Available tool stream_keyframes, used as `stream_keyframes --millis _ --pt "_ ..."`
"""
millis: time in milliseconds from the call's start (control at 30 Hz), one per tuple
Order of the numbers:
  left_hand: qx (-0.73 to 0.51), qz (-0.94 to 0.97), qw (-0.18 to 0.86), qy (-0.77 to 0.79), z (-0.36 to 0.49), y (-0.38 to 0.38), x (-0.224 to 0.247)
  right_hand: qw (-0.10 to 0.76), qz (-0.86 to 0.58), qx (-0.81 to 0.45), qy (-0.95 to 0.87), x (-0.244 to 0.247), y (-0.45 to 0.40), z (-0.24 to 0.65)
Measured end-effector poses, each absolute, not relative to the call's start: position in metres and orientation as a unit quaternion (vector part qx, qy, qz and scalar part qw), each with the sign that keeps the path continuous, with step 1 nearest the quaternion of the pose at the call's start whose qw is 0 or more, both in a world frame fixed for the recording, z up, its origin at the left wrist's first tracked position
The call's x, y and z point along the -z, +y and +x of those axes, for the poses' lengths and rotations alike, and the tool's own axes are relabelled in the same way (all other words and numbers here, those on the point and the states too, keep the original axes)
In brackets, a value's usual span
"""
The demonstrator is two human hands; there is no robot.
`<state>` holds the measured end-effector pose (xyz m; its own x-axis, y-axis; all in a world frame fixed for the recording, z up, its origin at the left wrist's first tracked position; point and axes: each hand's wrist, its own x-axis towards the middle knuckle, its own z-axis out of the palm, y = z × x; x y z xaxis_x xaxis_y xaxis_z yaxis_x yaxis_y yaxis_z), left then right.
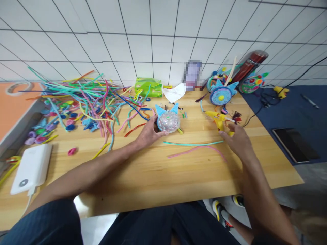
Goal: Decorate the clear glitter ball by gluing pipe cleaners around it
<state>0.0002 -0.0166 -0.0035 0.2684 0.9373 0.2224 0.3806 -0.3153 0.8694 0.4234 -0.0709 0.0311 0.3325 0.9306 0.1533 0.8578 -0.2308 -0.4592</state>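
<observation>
My left hand (151,132) grips a clear round disc with two blue pointed ears (168,121), thumb at its lower edge and fingers behind its left side. Glitter-like specks show through the disc. On the right, my right hand (239,139) has its fingers closed at the handle of a yellow glue gun (216,117). The gun's nozzle points left, and a pale glue stick sticks out of its back. A turquoise pipe cleaner (192,143) and a pink pipe cleaner (196,148) lie in front, between my hands.
Heaped pipe cleaners (84,92) and small coloured pieces (68,119) cover the left side. A white power bank (32,168) lies front left. Behind are a green packet (149,87), a blue eared disc (221,97) and a red-brown flask (249,66). A phone (290,144) lies right.
</observation>
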Motion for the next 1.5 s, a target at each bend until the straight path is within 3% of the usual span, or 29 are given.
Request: stream_keyframes --millis 200,733,1300,1500 --pt "-0.384 0.717 0.361 0.456 -0.002 -0.011 0.002 0.272 -0.750 -0.138 -0.587 -0.028 -0.057 0.413" --pt "-0.372 0.752 0.313 0.444 -0.002 -0.010 0.003 0.197 -0.786 -0.148 -0.567 -0.047 -0.035 0.405" --pt "-0.363 0.758 0.323 0.435 -0.004 -0.012 0.001 0.295 -0.748 -0.243 -0.543 -0.045 -0.019 0.404" --pt "-0.374 0.768 0.313 0.415 0.000 -0.011 -0.006 0.432 -0.654 -0.314 -0.536 -0.080 -0.046 0.374"
